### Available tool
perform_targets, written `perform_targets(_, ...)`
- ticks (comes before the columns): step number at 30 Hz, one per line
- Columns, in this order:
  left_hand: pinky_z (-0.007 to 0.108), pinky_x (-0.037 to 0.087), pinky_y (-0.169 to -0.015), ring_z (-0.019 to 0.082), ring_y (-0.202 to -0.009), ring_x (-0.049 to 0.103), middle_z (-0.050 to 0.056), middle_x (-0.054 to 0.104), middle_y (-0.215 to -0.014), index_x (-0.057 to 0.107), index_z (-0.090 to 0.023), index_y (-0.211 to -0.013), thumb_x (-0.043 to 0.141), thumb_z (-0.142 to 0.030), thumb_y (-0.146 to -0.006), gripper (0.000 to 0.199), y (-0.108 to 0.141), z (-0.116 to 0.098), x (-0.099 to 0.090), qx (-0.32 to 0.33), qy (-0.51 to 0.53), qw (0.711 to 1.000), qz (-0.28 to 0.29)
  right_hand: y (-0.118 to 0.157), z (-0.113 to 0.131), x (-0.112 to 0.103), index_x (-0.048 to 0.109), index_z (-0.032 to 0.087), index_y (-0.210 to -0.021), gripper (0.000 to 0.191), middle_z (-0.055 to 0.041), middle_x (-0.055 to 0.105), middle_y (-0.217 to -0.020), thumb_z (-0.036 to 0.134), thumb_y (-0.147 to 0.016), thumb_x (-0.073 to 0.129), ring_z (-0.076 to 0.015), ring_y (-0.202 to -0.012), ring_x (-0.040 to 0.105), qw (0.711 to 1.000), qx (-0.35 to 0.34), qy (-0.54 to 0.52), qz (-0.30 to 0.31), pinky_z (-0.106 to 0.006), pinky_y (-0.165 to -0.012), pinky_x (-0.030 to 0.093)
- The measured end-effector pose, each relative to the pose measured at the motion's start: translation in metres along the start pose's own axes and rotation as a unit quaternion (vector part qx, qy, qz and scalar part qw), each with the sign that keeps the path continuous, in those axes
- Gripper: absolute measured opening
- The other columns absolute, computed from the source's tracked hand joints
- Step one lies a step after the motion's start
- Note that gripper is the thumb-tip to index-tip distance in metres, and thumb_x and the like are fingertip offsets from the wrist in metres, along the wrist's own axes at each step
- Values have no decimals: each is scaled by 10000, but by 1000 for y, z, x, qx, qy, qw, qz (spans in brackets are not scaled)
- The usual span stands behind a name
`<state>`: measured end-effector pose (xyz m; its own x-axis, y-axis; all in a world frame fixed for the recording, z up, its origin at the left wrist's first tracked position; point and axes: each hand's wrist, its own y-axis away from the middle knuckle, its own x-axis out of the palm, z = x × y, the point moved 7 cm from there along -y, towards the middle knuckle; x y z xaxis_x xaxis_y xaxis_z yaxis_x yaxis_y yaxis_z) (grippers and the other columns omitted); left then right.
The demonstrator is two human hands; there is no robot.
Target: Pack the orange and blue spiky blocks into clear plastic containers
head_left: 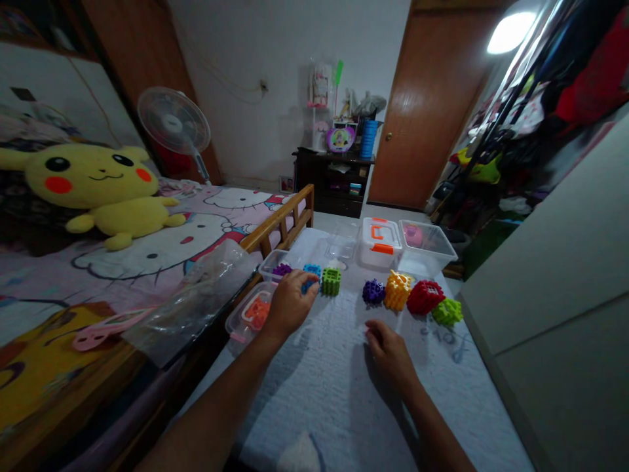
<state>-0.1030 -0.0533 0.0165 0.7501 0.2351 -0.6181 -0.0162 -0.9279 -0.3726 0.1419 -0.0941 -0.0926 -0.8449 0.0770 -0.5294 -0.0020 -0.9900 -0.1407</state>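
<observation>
My left hand (289,303) sits over a blue plastic building block (311,270), its fingers wrapped across the block. Just right of it stands a green block (331,281). A small tub (269,262) with a purple piece lies behind my left hand, and a clear tub (240,322) of orange pieces lies beside it. My right hand (388,351) rests on the white quilted cloth (334,387), holding nothing. Beyond it stand a purple block (374,292), a yellow block (398,290), a red block (425,297) and a lime block (447,312).
Two clear plastic boxes, one with an orange-handled lid (379,241) and one holding a pink item (425,246), stand at the far end. A bed with a wooden rail (278,226) and a yellow plush toy (88,187) runs along the left. A pale cabinet side (540,275) bounds the right.
</observation>
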Motion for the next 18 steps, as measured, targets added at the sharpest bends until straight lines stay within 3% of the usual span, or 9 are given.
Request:
perform_targets(4, 310, 511, -817, 196, -897, 667, 67, 723, -973, 716, -162, -946, 562, -225, -857, 189, 4, 13, 39, -82, 108, 989, 66, 1, -7, 5, 701, 189, -946, 285, -101, 742, -946, 363, -872, 487, -252, -886, 688, 1000, -6, 16, -17, -355, -821, 503)
perform_targets(7, 300, 510, -795, 188, -857, 668, 59, 728, -927, 720, -155, -926, 590, -214, -829, 172, 14, 18, 61, -107, 127, 981, 97, 1, -9, 5, 700, 192, -941, 281, -95, 745, -947, 362, -882, 484, -245, -882, 690, 1000, -7, 15, -14, -341, -817, 501)
perform_targets(12, 296, 501, -817, 181, -872, 661, 56, 730, -938, 716, -157, -928, 605, -208, -823, 161, 7, 8, 68, -99, 141, 982, 79, -1, -10, 6, 697, 206, -928, 278, -77, 751, -912, 369, -895, 473, -241, -843, 695, 1000, -4, 13, 4, -336, -791, 508)
perform_targets(18, 277, 493, -794, 167, -838, 651, 53, 724, -889, 712, -133, -914, 600, -177, -811, 158, -1, -4, 86, -124, 211, 966, 87, 0, -16, 5, 711, 195, -926, 305, -108, 758, -983, 413, -881, 503, -263, -910, 706, 1000, -13, 12, -17, -355, -835, 520)
